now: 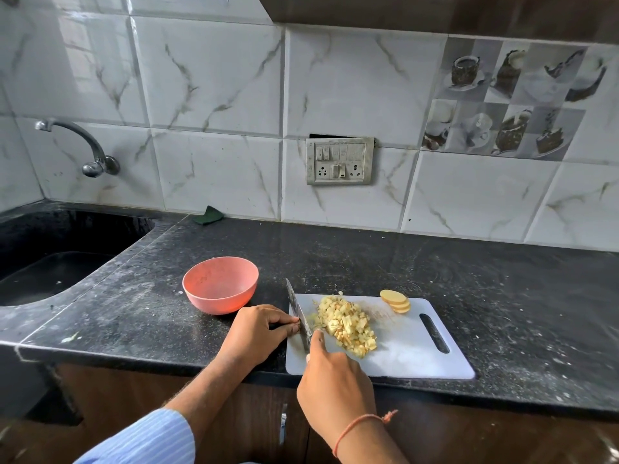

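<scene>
Fingers [317,339] of the right hand [335,380] grasp the knife [298,313] by its handle, at the left side of the board [418,356].
One finger lies along the blade's back, and the blade stands on edge with its tip pointing away. The left hand [256,329] has curled fingertips against the blade's flat side; I cannot tell if they pinch it. A diced yellow pile [348,324] lies just right of the blade, with slices [397,300] at the board's far edge. A pink bowl [221,284] sits on the dark surface [435,269] just left of the board.
</scene>
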{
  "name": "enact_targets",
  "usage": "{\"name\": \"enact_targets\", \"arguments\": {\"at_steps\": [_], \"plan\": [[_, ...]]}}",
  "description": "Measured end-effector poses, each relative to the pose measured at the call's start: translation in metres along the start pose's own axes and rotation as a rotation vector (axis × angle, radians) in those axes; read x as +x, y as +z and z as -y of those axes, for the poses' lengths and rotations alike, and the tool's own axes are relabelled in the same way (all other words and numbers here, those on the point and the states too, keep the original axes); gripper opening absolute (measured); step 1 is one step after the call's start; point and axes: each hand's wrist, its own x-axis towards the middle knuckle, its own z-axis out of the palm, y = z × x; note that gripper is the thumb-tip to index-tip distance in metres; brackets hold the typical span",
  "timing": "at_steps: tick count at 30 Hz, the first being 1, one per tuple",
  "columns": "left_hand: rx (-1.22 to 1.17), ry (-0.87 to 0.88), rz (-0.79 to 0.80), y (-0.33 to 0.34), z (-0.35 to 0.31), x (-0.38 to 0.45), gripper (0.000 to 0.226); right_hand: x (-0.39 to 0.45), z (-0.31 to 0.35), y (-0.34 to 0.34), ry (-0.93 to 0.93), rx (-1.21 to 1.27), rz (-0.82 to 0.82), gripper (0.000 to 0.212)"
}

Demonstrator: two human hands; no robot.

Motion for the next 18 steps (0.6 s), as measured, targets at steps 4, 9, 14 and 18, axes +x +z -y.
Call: {"name": "enact_targets", "arguments": {"at_steps": [4, 9, 14, 18], "plan": [[0.025, 0.003, -0.008, 0.001, 0.001, -0.004, 0.017, 0.008, 0.006, 0.000, -0.003, -0.095, 0.039, 0.077], [0.045, 0.011, -0.015, 0.001, -0.002, -0.006, 0.016, -0.010, -0.016, -0.004, -0.058, -0.147, 0.001, 0.077], [0.058, -0.031, -0.019, 0.000, -0.002, -0.007, 0.018, -0.011, -0.025, -0.002, -0.036, -0.014, -0.081, 0.067], [0.012, -0.070, -0.038, 0.001, -0.003, -0.007, 0.017, -0.013, -0.023, -0.006, -0.043, 0.069, -0.139, 0.062]]}}
